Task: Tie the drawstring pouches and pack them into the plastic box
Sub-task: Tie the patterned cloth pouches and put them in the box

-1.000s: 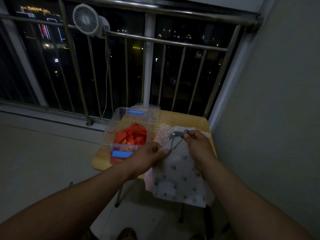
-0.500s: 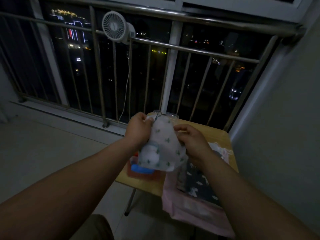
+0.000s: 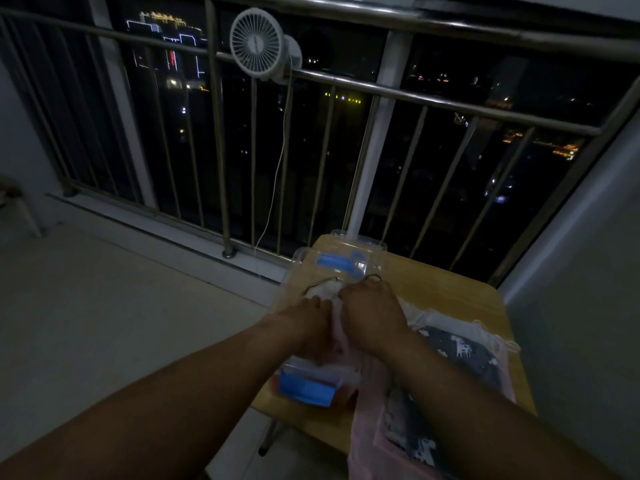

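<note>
A clear plastic box (image 3: 347,237) with blue latches stands on the left part of a small wooden table (image 3: 446,289). Inside it lies a white drawstring pouch (image 3: 323,289), its dark cord looping out at the far end. My left hand (image 3: 306,329) presses on the pouch with its fingers laid over it. My right hand (image 3: 370,311) is beside it, knuckles up, fingers curled down round the pouch's right side. Whatever lies under the pouch in the box is hidden by my hands.
A dark pouch with white animal prints (image 3: 460,351) and a pink pouch (image 3: 367,445) lie on the table's right half, the pink one hanging over the front edge. Behind the table runs a metal railing (image 3: 381,91) with a small white fan (image 3: 258,43). A wall stands close on the right.
The white pouch was held up above the table with both hands. It has come down into the plastic box, and both hands now bear on it there.
</note>
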{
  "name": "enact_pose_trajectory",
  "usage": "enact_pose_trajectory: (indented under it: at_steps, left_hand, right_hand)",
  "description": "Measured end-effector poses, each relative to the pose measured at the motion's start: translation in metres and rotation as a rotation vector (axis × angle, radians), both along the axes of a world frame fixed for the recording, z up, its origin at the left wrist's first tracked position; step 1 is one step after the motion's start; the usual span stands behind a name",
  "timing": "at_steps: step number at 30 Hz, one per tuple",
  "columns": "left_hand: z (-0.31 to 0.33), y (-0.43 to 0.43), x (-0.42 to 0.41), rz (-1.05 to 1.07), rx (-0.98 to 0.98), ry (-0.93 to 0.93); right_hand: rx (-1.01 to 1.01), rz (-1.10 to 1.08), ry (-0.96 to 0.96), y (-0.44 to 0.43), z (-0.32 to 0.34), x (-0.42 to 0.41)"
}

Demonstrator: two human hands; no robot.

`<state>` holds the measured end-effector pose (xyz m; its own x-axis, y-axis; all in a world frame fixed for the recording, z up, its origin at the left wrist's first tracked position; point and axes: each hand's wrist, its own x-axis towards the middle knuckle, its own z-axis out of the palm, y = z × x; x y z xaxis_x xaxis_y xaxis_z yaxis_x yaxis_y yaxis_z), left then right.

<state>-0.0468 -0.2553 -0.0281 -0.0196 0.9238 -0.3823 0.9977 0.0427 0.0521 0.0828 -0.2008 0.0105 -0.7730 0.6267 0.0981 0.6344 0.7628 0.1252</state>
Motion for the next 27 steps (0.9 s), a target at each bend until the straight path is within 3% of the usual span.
enact_pose_trajectory:
  at_steps: [3, 5, 6, 9, 15, 24, 27]
  left_hand:
    - [-0.002, 0.005, 0.000, 0.036, -0.182, -0.047]
    - [-0.007, 0.004, -0.003, 0.098, -0.098, -0.117]
    - [-0.006, 0.002, -0.003, 0.117, -0.019, -0.136]
    - [0.001, 0.000, -0.002, 0.080, 0.130, -0.105]
    - [0.031, -0.007, 0.023, 0.059, 0.362, -0.171]
    - [0.039, -0.006, 0.097, 0.047, 0.693, -0.289]
    - [0.025, 0.007, 0.134, 0.062, 0.630, -0.363]
  right_hand:
    - [-0.075, 0.056, -0.436, -0.008, 0.006, -0.010]
    - [-0.178, 0.039, -0.520, -0.009, 0.002, -0.013]
    - [-0.221, 0.041, -0.436, -0.009, -0.002, -0.011]
    - [-0.230, 0.080, 0.045, -0.010, -0.003, 0.006]
    - [-0.185, -0.137, 0.446, 0.010, -0.010, 0.066]
    - [-0.404, -0.495, 0.608, 0.014, -0.051, 0.189]
    - [-0.474, -0.571, 0.633, 0.015, -0.059, 0.216]
